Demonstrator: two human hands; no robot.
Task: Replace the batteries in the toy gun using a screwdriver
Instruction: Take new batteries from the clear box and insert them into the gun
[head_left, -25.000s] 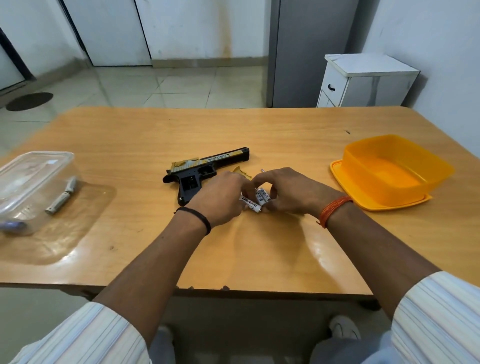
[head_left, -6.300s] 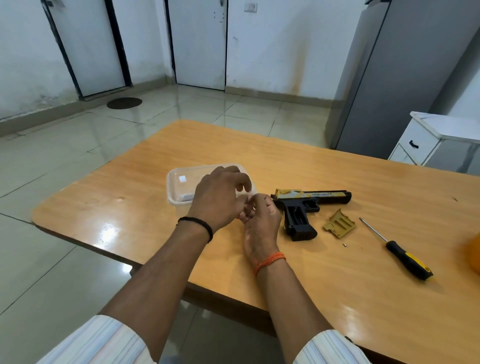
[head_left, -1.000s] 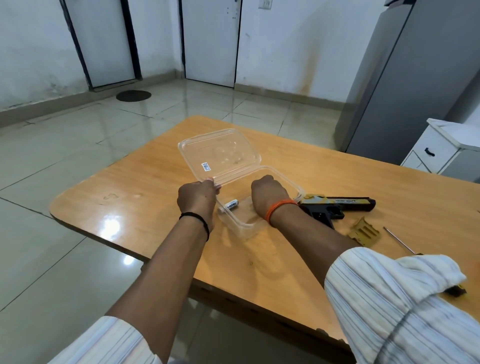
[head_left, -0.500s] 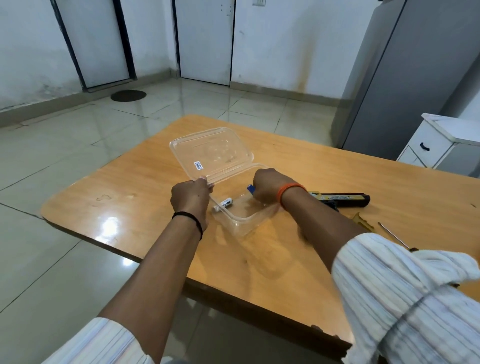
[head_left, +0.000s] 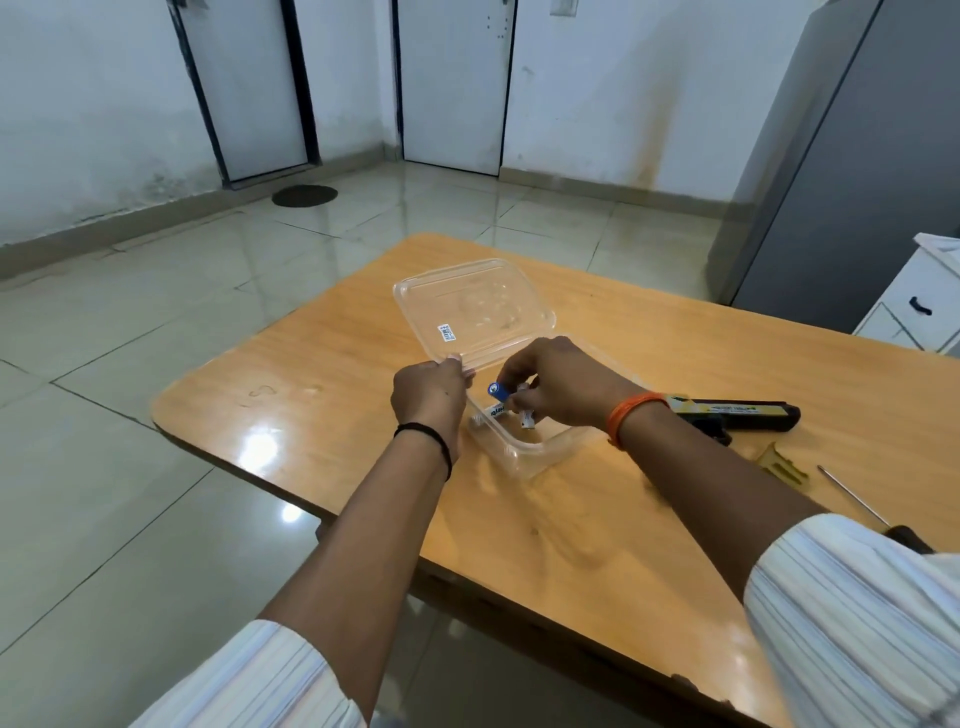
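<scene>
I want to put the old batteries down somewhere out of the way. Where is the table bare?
Bare wood lies left of the clear box, out to the rounded table corner, and behind the open lid. It is crowded on the right, around the toy gun, gold cover and screwdriver.

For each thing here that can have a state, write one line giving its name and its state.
clear container, lid open, held up by left hand
blue battery, pinched by right hand over the container
white battery, lying inside the container
toy gun, lying flat
battery cover, off, on the table
screwdriver, lying unused
</scene>
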